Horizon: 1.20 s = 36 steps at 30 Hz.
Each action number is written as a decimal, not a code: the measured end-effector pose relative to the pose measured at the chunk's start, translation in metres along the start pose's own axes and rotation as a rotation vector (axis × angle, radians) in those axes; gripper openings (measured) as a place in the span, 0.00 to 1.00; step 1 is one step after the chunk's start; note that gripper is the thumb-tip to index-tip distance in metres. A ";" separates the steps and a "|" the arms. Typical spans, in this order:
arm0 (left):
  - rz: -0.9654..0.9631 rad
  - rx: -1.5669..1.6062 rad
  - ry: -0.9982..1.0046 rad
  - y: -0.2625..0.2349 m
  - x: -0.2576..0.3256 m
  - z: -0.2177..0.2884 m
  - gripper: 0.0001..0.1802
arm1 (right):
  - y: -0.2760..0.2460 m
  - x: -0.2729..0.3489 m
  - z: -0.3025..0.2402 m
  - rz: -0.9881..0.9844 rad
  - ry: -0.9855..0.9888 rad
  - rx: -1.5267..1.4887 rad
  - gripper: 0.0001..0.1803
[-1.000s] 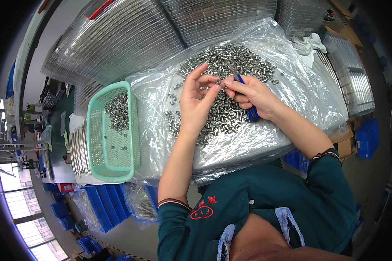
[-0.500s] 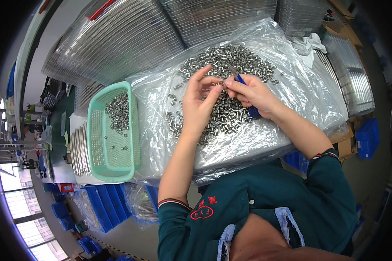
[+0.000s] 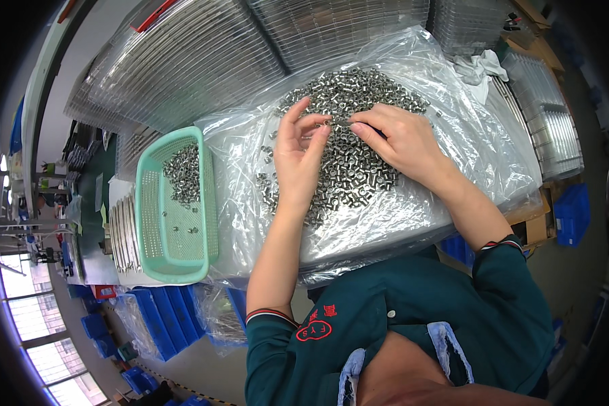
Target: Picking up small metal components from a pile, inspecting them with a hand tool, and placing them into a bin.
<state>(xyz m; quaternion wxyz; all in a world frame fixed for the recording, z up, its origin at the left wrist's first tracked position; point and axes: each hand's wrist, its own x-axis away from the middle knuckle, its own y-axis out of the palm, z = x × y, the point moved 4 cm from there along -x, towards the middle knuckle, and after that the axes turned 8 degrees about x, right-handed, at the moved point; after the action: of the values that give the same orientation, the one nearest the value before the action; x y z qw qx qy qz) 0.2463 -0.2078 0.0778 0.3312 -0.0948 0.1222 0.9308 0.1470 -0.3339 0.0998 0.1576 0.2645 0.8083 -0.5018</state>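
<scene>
My left hand (image 3: 299,152) is raised over the near-left side of a heap of small metal flanged sleeves (image 3: 352,166). Its thumb and forefinger pinch one small metal sleeve (image 3: 327,124), while the other fingers curl loosely. Facing it from the right, my right hand (image 3: 400,141) is closed round a slim pointed tool. Only the dark tip (image 3: 343,122) of this tool shows, directed at the pinched sleeve; my palm and fingers hide the rest. Whether the tip touches the sleeve I cannot tell.
Clear plastic sheeting (image 3: 250,230) covers the table under the heap. To the left stands a mint-green basket (image 3: 210,237) partly filled with similar metal pieces. Stacked clear trays (image 3: 183,61) line the back, with more trays (image 3: 548,122) and a white cloth (image 3: 480,68) at right.
My right hand has turned over and its tool has swung, so the blue handles are now hidden and the tip points left. My left hand has shifted slightly left.
</scene>
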 end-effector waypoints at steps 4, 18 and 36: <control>-0.027 -0.219 0.057 0.002 0.002 0.003 0.25 | -0.001 0.001 0.002 -0.039 0.009 0.029 0.11; -0.021 -0.101 -0.013 0.000 0.001 0.000 0.25 | -0.005 0.002 -0.005 0.017 -0.040 0.120 0.10; -0.035 0.085 -0.055 0.002 0.000 0.001 0.26 | 0.013 0.004 0.012 -0.298 0.576 -1.036 0.15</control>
<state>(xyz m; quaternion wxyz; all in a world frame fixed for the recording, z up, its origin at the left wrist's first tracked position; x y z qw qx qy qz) 0.2446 -0.2085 0.0793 0.3542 -0.0569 0.1508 0.9212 0.1518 -0.3392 0.0825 -0.0310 0.1626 0.9857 0.0314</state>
